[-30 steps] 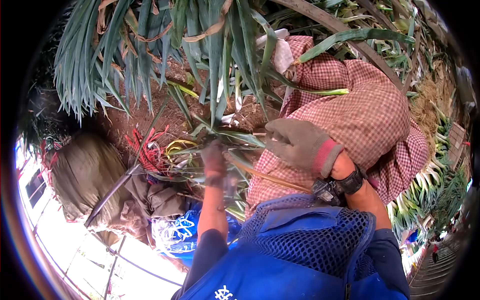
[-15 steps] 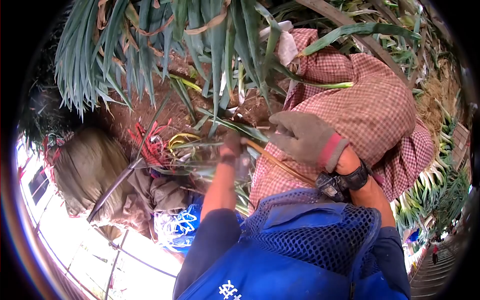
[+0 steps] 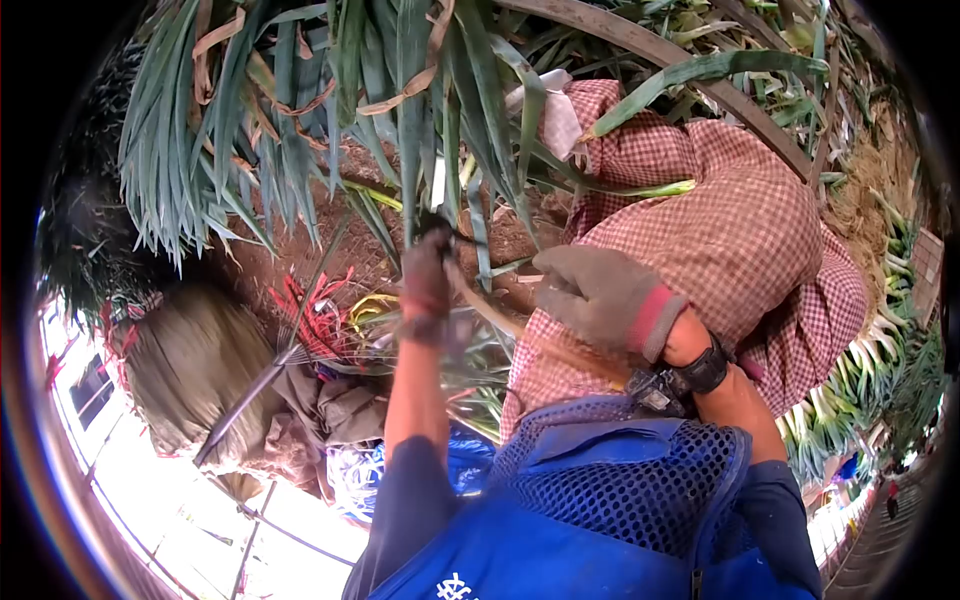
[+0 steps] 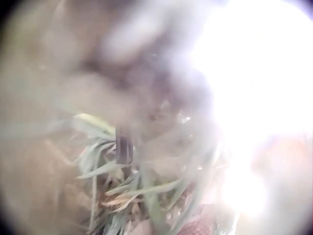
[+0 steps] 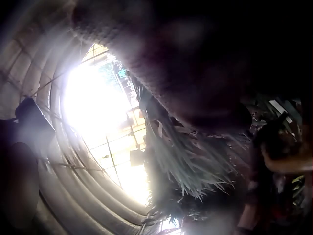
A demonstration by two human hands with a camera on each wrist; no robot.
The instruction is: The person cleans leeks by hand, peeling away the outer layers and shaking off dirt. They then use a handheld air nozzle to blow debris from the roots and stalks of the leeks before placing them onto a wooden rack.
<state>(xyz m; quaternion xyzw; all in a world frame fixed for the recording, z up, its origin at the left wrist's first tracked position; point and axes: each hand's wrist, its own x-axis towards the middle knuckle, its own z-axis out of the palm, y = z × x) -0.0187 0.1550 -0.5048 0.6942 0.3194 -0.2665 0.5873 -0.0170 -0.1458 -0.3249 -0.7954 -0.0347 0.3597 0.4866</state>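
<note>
In the head view my left hand (image 3: 428, 285), in a dark glove and blurred, grips the end of a slim wooden stick (image 3: 500, 322). A dark piece (image 3: 437, 224) shows just beyond the fingers. The stick slants back toward the right wrist, where its other end is hidden. My right hand (image 3: 605, 298), in a grey-brown glove with a red cuff, rests on the red checked cloth (image 3: 740, 215) over the lap, fingers loosely bent and holding nothing. Ahead of the left hand hang long green leek leaves (image 3: 410, 110). The left wrist view is mostly blurred, with a dark flat strip (image 4: 124, 147) before cut leaves.
Bare soil (image 3: 285, 225) lies under the leaves. To the left are a bulging olive sack (image 3: 195, 365), red ties (image 3: 312, 312) and a metal rod (image 3: 245, 400). Blue plastic (image 3: 465, 460) lies by the left elbow. Rows of leeks (image 3: 835, 400) lie at the right.
The left hand has gone first right, then forward and back left, the stick's front end moving with it. The right hand stays over the checked cloth. The head view has shifted slightly.
</note>
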